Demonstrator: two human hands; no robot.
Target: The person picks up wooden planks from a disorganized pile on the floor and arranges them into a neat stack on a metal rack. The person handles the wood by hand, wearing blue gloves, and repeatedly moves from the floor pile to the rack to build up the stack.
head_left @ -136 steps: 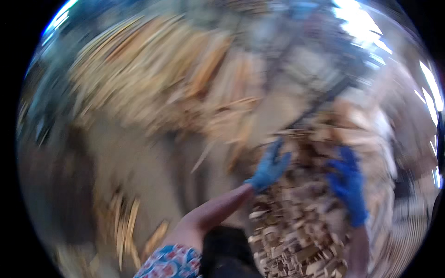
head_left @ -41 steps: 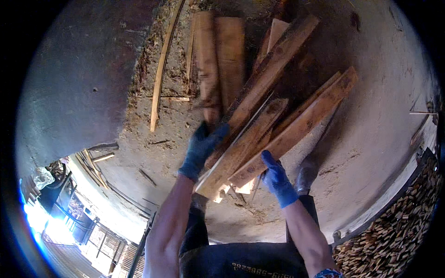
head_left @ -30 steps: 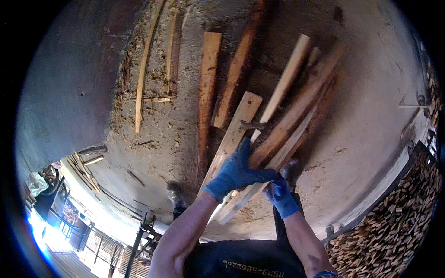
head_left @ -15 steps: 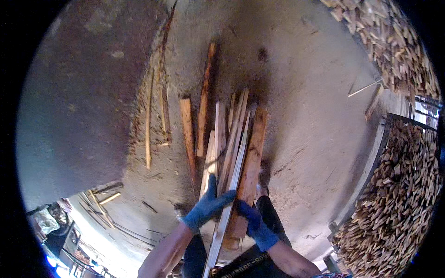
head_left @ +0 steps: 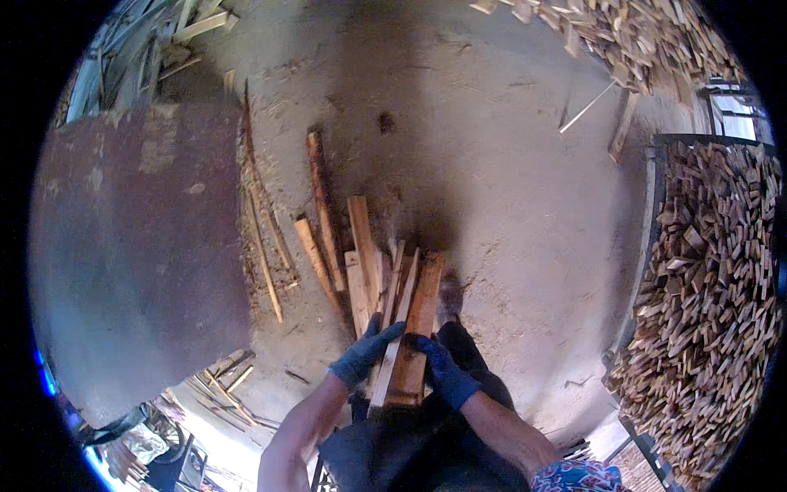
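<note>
My left hand (head_left: 359, 358), in a blue work glove, closes around the left side of a narrow wooden slat (head_left: 395, 344), its thumb up. My right hand (head_left: 443, 371), in a darker blue glove, grips the right edge of a wider brown board (head_left: 428, 289) beside that slat. The pieces lie lengthwise in front of my body, their near ends close to my lap. Left of them, a tan board (head_left: 361, 234) and a short pale board (head_left: 357, 291) fan outward. My palms and some finger undersides are hidden.
Bark-edged pieces (head_left: 321, 205) and thin sticks (head_left: 264, 258) lie on the dirt floor, left of the boards. A large dark flat sheet (head_left: 139, 246) covers the left side. A framed stack of cut wood (head_left: 705, 312) stands right, and another wood pile (head_left: 631, 37) far right.
The view has swung, so the floor and piles sit differently. The slat's near end, earlier down by the lower edge, is now near my hands. Both hands stay on the wood.
</note>
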